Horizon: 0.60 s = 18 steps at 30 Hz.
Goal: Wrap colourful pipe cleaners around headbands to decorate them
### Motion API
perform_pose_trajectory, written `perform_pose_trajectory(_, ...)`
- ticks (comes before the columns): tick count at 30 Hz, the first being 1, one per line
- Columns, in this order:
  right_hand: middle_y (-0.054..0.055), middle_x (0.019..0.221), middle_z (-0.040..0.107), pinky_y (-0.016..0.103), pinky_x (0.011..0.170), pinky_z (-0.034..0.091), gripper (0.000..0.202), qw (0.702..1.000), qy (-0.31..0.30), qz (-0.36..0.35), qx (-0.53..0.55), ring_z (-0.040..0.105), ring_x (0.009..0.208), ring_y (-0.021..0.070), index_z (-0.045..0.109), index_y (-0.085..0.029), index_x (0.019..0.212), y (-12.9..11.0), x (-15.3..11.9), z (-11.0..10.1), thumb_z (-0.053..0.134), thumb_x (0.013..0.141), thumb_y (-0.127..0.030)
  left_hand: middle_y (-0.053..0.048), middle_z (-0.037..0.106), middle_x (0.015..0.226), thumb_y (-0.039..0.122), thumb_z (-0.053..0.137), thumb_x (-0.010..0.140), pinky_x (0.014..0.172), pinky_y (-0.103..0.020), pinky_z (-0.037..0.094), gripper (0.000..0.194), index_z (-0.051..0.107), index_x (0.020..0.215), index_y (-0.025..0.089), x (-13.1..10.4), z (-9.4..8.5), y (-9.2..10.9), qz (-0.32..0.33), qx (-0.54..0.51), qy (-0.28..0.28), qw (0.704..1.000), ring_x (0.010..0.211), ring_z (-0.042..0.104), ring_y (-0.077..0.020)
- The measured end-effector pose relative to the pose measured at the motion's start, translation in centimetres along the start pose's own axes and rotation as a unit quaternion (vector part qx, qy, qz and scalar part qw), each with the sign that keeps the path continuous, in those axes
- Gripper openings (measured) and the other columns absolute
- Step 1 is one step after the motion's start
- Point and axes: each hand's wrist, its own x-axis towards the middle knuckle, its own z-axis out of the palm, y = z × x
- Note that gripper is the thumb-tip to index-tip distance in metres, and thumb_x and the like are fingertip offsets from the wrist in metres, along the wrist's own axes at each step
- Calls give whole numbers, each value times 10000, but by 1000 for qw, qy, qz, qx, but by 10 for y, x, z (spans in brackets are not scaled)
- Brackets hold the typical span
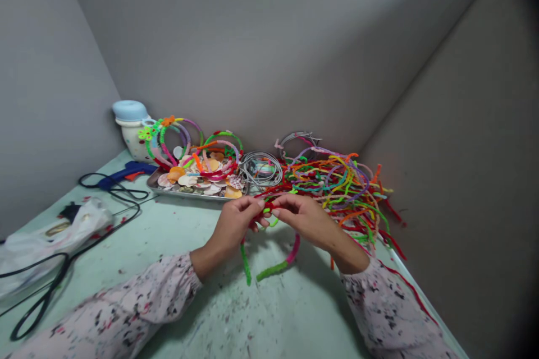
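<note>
Centre of frame: I saw the left hand [233, 225] and right hand [309, 223] fingertip to fingertip, thumbs and forefingers pinched narrow on a red fuzzy wire [269, 206] between them. Just below the fingers showed a pink-and-green headband [273, 271], ends toward lower centre, top hidden behind the hands. A heap of fuzzy wires [349, 196] lay right of centre, beyond the right hand.

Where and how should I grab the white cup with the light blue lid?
Probably around its white body, below the light blue lid, from the front left: it stands upright, rounded and exposed there, while multicoloured fuzzy hoops crowd its right.
</note>
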Motion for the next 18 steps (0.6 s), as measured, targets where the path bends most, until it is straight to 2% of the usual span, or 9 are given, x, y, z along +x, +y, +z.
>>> perform_pose_trajectory(4,22,802,670,266,635,412,167,1000,2,2,-24,559,704,144,696,-179,858,2,1,3,596,793,-296,-31,663,706,390,644,770,491,-198,427,268,627,849,135,-1,1,2,1,-1,2,1000,609,631,-133)
perform_pose_trajectory(10,33,866,691,276,694,429,169,1000,28,1,-8,581,767,152,702,-178,865,3,3,7,600,791,-290,-24,663,699,395,677,732,448,-192,413,276,593,802,141,-1,4,5,-17,-11,28,999,537,602,-112)
perform_pose_trajectory(18,29,859,701,281,730,438,170,998,42,-16,33,593,771,150,714,-186,842,6,4,14,581,798,-283,-4,634,635,387,667,744,473,-197,420,260,595,766,139,-3,4,5,-1,-4,43,999,522,580,-103)
